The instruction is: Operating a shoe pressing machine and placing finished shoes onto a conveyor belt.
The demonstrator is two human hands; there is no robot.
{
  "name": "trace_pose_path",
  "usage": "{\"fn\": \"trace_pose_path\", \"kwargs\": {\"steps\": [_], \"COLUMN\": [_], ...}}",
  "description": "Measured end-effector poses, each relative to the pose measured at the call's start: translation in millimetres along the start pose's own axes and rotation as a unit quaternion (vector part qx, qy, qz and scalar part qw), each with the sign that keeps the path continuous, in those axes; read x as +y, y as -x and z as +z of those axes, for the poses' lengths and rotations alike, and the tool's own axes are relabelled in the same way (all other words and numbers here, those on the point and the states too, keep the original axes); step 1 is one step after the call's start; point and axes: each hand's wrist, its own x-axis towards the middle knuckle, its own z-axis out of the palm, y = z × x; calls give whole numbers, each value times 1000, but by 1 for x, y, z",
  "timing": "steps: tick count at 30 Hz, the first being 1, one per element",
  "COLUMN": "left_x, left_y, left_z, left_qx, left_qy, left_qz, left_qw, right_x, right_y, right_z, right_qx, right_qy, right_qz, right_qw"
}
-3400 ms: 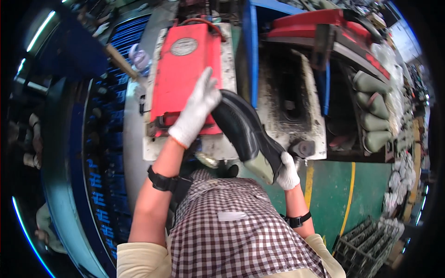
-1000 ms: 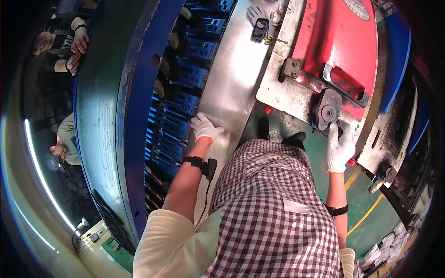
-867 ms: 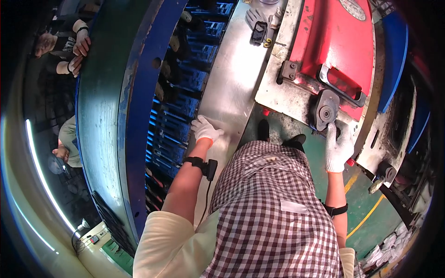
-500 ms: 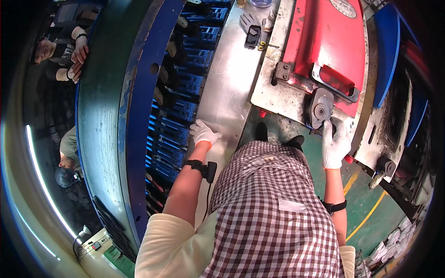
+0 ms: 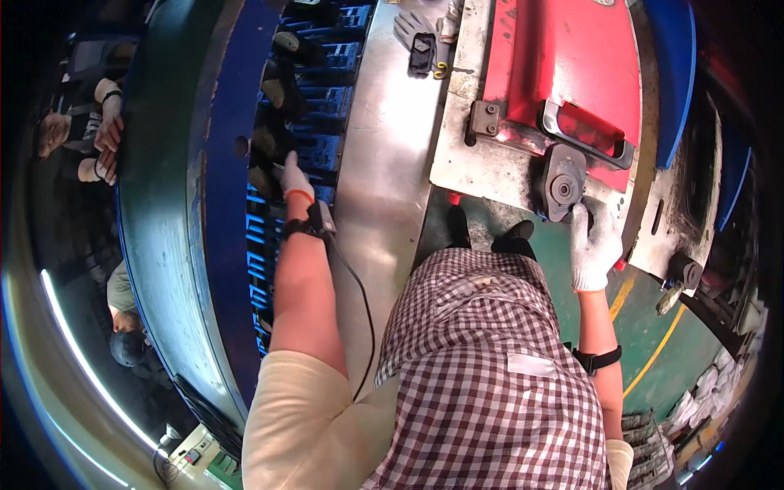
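My left hand [image 5: 294, 177], in a white glove with an orange cuff, reaches in among dark shoe-shaped pieces [image 5: 282, 90] on a rack with blue supports [image 5: 322, 122]. Its fingers are partly hidden, so whether it grips one of them cannot be told. On the right, my right hand [image 5: 594, 245], also gloved in white, is closed at the lower end of a dark oval latch [image 5: 563, 186] with a round centre. The latch sits at the front edge of a red machine lid [image 5: 588, 65]; the part inside my fingers is mostly covered.
A bare metal ledge [image 5: 380, 163] runs between rack and machine, with a grey glove [image 5: 415, 31] and a black device [image 5: 422, 55] on it. A blue beam [image 5: 224, 180] borders the rack's left. Beyond it are a person's hands [image 5: 108, 131]. Another machine stands right.
My left hand has left the metal ledge and moved left and forward into the rack. My right hand stays at the latch. The whole view has shifted slightly.
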Motion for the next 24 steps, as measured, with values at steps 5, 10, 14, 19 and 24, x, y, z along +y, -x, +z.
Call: {"fn": "trace_pose_path", "kwargs": {"steps": [5, 10, 14, 19, 24], "left_x": [5, -16, -29, -39, -25], "left_y": [-52, -4, -3, 4, 67], "left_z": [12, 12, -50, -69, -35], "left_qx": [-51, -49, 1, -33, -109], "left_qy": [107, 55, -256, -192, -327], "left_qz": [-126, -46, 78, 108, 110], "left_qw": [985, 996, 963, 975, 932], "right_x": [1, 2, 4, 2, 2], "right_y": [-1, 1, -1, -2, 1], "right_z": [2, 3, 3, 2, 2], "right_qx": [-4, -17, -22, -36, -25], "right_qy": [-13, -3, -17, -16, -5], "right_qz": [16, 22, 20, 32, 33], "right_qw": [1000, 1000, 999, 999, 999]}}
